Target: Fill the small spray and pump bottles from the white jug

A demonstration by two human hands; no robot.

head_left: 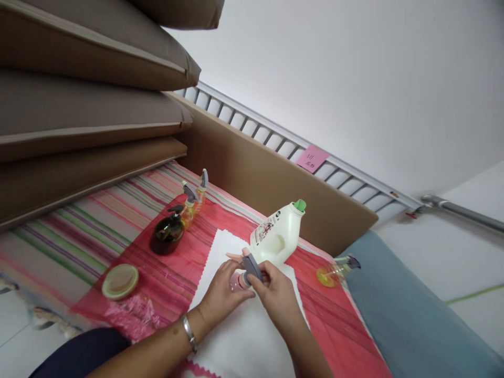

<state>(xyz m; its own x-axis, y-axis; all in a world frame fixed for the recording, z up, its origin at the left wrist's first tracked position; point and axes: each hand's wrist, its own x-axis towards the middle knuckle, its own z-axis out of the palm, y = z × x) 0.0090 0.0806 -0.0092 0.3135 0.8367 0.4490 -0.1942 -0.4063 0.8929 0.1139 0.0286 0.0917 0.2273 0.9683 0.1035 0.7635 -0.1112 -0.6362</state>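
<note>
My left hand [225,287] is wrapped round the body of a small spray bottle [237,282] with pinkish contents. Its grey trigger head, tipped with peach, is gripped between the thumb and fingers of my right hand [275,294]. Both hands are above a white cloth [244,336] with a zigzag edge. Just beyond them stands a large cream jug [277,233] with a green cap and a printed label. My fingers hide much of the small bottle, so I cannot tell whether its head sits fully on the neck.
Left of the cloth are a dark pump bottle [167,233], two yellow spray bottles [188,210] and a round lidded tub [120,281]. Another spray bottle [333,274] lies tilted at right. Stacked cushions [90,105] rise at left; a brown board [252,163] and radiator [250,126] stand behind.
</note>
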